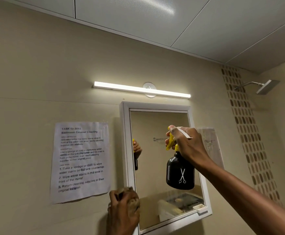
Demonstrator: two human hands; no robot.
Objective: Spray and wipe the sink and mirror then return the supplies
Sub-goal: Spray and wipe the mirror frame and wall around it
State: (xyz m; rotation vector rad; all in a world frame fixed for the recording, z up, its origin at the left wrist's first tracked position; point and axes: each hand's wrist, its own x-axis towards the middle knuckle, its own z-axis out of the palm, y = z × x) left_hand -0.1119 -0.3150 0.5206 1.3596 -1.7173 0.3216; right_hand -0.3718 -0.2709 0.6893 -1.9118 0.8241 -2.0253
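Note:
A white-framed mirror (155, 133) hangs on the beige wall. My right hand (187, 145) holds a black spray bottle (180, 172) with a yellow trigger and a white scissors mark, raised in front of the glass with its nozzle toward the mirror. My left hand (123, 211) is at the mirror's lower left corner, closed around a brownish cloth (126, 190) that shows only as a small wad above the fingers. The sink is out of view.
A printed task sheet (80, 160) is taped to the wall left of the mirror. A lit light bar (141, 89) sits above it. A shower head (265, 86) juts out at the upper right beside a patterned tile strip (250, 133).

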